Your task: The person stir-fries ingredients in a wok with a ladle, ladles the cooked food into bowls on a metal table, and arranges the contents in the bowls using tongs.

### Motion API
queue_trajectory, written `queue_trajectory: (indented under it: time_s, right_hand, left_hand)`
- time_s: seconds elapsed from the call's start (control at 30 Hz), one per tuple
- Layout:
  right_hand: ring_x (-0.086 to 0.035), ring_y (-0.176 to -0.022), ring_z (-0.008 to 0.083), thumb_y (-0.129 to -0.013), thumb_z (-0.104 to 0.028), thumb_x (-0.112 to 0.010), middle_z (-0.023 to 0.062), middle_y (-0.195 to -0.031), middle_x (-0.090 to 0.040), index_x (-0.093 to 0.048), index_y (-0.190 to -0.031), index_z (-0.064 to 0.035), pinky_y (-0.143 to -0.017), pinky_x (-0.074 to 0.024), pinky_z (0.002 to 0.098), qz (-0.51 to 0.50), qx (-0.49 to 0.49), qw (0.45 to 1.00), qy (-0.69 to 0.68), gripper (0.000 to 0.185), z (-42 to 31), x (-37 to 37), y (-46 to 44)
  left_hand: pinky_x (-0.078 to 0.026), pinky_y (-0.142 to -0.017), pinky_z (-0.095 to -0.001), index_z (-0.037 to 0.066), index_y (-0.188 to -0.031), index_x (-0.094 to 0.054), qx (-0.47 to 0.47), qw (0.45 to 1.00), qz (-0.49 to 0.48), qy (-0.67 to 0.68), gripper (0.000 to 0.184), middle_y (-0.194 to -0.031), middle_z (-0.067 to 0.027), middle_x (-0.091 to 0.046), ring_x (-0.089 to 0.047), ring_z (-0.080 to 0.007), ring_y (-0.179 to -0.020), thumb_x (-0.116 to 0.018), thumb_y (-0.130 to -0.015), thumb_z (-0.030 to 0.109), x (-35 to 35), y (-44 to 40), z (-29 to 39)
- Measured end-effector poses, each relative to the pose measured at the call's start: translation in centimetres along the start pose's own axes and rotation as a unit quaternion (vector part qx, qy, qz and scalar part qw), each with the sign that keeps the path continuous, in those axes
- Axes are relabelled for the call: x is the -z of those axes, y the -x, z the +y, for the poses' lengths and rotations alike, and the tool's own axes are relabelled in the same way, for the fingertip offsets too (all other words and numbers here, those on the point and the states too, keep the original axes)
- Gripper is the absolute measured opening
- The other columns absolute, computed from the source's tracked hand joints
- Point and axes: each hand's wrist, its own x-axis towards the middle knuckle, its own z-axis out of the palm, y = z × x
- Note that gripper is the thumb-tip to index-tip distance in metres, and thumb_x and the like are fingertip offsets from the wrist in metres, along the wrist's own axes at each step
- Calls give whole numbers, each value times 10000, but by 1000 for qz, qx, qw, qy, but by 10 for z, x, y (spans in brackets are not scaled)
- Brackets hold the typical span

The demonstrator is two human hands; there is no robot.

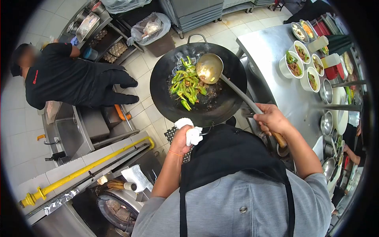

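Note:
My left hand (pixel 181 138) is closed round a folded white cloth (pixel 194 136) at the near edge of a large black wok (pixel 160 89); the wok's near handle is mostly hidden under the cloth. In my right hand (pixel 271 118) is the long handle of a metal ladle (pixel 210 68), gripped near its wooden end. The ladle's bowl is inside the wok, touching or just over the food. Sliced green peppers (pixel 185 82) with some browned bits lie in the wok's middle.
At right, a steel counter (pixel 268 51) holds several white bowls of food (pixel 291 65) and metal bowls (pixel 326 91). A co-worker in black (pixel 67 77) stands at left beside a sink (pixel 65 128). A lined bin (pixel 152 33) stands beyond the wok. A yellow pipe (pixel 90 168) runs lower left.

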Motion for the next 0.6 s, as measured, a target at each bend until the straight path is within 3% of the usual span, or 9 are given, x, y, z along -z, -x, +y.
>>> queue_trajectory:
  time_s: [0.03,0.1,0.13,0.2,0.23,0.3,0.43,0.53,0.6]
  right_hand:
    - [-406,-390,81,-848,-40,-568,11,-637,-478,-407,-1351,23,-345,-339,245,-1,1,1000,0,531,-1,-1,-2]
    - [-522,-489,135,-836,-49,-580,61,-720,-571,-405,-1327,87,-481,-464,287,35,45,981,184,538,-3,-2,-7]
    - [-522,-489,135,-836,-49,-580,61,-720,-571,-405,-1327,87,-481,-464,287,35,45,981,184,538,-4,-3,-8]
    - [-645,-758,268,-817,-70,-596,183,-925,-651,-428,-1293,109,-749,-510,346,49,88,958,268,535,-6,-4,-7]
    - [-645,-758,268,-817,-70,-596,183,-925,-651,-428,-1293,109,-749,-510,346,49,89,958,267,535,3,-2,-12]
    - [-581,-1075,364,-795,-93,-613,281,-1139,-592,-444,-1288,90,-952,-428,363,73,199,905,369,553,22,-3,-23]
    - [-523,-1151,389,-792,-105,-611,318,-1204,-525,-456,-1289,73,-995,-398,365,76,182,910,366,551,23,-26,-12]
    - [-525,-1150,385,-791,-103,-610,315,-1196,-532,-438,-1299,80,-999,-402,363,-8,142,922,359,567,27,-27,-13]
    - [-498,-1173,392,-794,-112,-610,319,-1196,-524,-438,-1293,81,-1009,-384,373,37,139,910,389,562,28,-36,-1]
  left_hand:
    - [-544,-483,-313,35,-878,-579,-1,1000,0,-1,136,-740,-70,-632,-633,-166,-586,-557,-802,146,1,1,0]
    - [-547,-505,-321,33,-878,-579,-5,1000,-12,1,133,-743,-73,-630,-635,-170,-603,-556,-801,139,1,2,-1]
    - [-547,-505,-321,33,-878,-579,-5,1000,-12,0,133,-743,-73,-630,-635,-170,-603,-556,-801,139,0,2,-2]
    - [-516,-455,-303,53,-854,-585,-27,1000,14,-3,147,-731,-72,-644,-640,-171,-599,-517,-821,180,-5,4,-2]
    - [-516,-455,-303,53,-854,-585,-27,1000,14,-4,147,-731,-72,-644,-640,-171,-599,-517,-821,180,-6,4,-3]
    - [-530,-487,-315,19,-872,-582,-30,999,16,4,134,-744,-80,-631,-634,-176,-601,-545,-810,132,-7,3,-1]
    - [-524,-477,-314,8,-872,-585,-40,999,12,-24,142,-737,-82,-634,-634,-175,-589,-539,-813,129,3,-10,-5]
    - [-518,-454,-305,10,-872,-586,-30,999,14,-19,141,-726,-82,-640,-636,-174,-577,-536,-820,131,7,-18,-6]
    - [-518,-454,-304,18,-875,-584,-25,999,29,-5,137,-731,-82,-642,-637,-175,-576,-537,-822,135,4,-15,-7]
